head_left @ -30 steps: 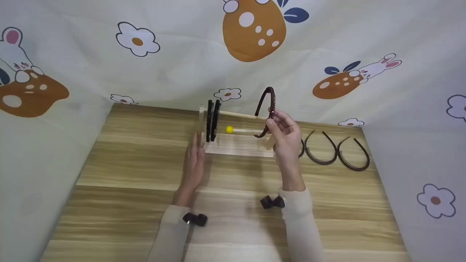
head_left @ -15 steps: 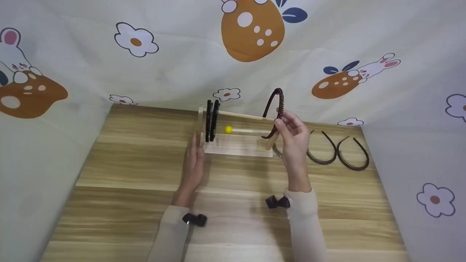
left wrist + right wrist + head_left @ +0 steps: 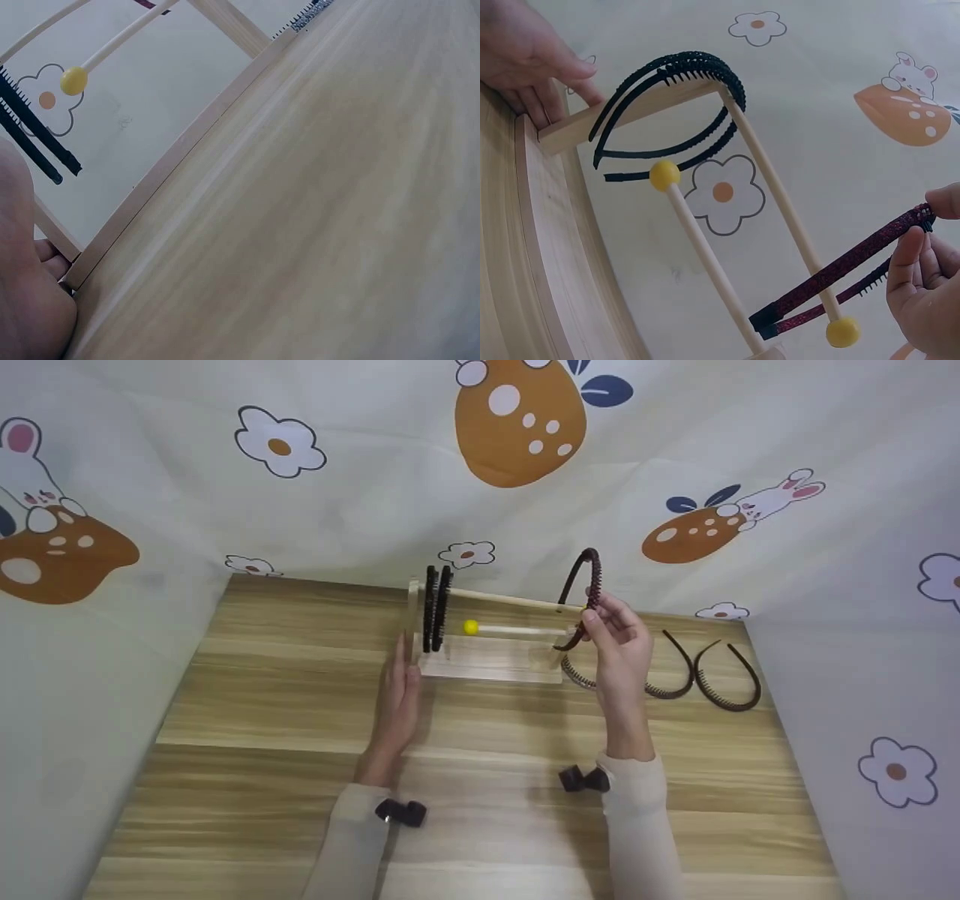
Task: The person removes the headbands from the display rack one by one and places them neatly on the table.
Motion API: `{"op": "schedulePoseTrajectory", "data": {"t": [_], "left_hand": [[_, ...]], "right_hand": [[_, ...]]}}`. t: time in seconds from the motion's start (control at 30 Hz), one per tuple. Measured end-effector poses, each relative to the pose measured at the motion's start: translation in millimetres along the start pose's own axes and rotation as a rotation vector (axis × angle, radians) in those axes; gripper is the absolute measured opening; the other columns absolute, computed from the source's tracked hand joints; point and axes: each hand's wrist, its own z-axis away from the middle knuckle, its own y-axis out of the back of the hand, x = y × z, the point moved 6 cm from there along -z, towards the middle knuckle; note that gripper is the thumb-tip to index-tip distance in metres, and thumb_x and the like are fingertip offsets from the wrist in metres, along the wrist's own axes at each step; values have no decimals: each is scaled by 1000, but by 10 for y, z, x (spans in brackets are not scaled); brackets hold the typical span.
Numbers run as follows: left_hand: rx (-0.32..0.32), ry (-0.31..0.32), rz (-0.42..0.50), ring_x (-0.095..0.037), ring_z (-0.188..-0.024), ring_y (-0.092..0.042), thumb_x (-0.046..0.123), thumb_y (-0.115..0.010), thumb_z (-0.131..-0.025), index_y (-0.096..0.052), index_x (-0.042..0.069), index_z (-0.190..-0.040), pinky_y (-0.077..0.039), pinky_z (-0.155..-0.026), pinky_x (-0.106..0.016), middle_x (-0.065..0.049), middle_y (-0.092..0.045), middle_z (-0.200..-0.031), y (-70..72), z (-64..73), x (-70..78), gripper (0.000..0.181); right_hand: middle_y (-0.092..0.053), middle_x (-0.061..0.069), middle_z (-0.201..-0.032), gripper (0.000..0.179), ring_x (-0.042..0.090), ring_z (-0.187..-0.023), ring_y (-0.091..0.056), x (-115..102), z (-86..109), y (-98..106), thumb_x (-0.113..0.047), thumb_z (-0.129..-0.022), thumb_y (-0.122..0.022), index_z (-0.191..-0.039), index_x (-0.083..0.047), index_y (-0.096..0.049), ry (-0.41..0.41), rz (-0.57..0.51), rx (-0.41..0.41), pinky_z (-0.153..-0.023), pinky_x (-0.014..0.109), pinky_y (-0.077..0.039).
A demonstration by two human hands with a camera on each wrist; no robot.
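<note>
A wooden stand (image 3: 487, 669) with two rods sits mid-table. My left hand (image 3: 397, 701) lies with straight fingers against its left end. In my right hand (image 3: 624, 652), thumb and fingers pinch a dark red toothed headband (image 3: 595, 574) near the upper rod's right end. The right wrist view has this upper rod (image 3: 776, 184) passing between the headband's legs, close to the rod's yellow end ball (image 3: 843, 331). Two black headbands (image 3: 444, 611) hang at the upper rod's left end. The lower rod (image 3: 517, 629) carries a yellow ball (image 3: 471, 628) at its left tip.
Dark headbands lie in a row on the table right of the stand: one at the far right (image 3: 735, 708), one beside it (image 3: 682, 690), and one partly hidden (image 3: 576, 673) behind my right hand. A patterned cloth (image 3: 360, 525) hangs behind and along the sides.
My right hand has moved right and slightly nearer, carrying the dark red headband along toward the upper rod's right end. The left hand and the stand have stayed in place.
</note>
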Motion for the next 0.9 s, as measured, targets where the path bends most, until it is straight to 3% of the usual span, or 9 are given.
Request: {"op": "schedulePoseTrajectory", "data": {"t": [0.47, 0.9], "left_hand": [[-1, -2, 4, -47, -168, -16, 58, -27, -119, -14, 18, -180, -13, -126, -84, -16, -14, -186, -1, -2, -3, 74], [1, 4, -1, -50, -167, -18, 65, -26, -117, -14, 17, -180, -10, -127, -84, -17, -16, -185, 4, -3, 6, 80]], "right_hand": [[-70, 6, -93, 24, 12, -80, -67, -33, -29, 164, 16, -95, -71, -112, 1, -79, 25, 49, -8, -72, 21, -59], [-68, 6, -95, 26, 13, -85, -67, -28, -40, 361, 18, -96, -69, -113, 1, -79, -1, 79, 35, -76, 21, -60]]}}
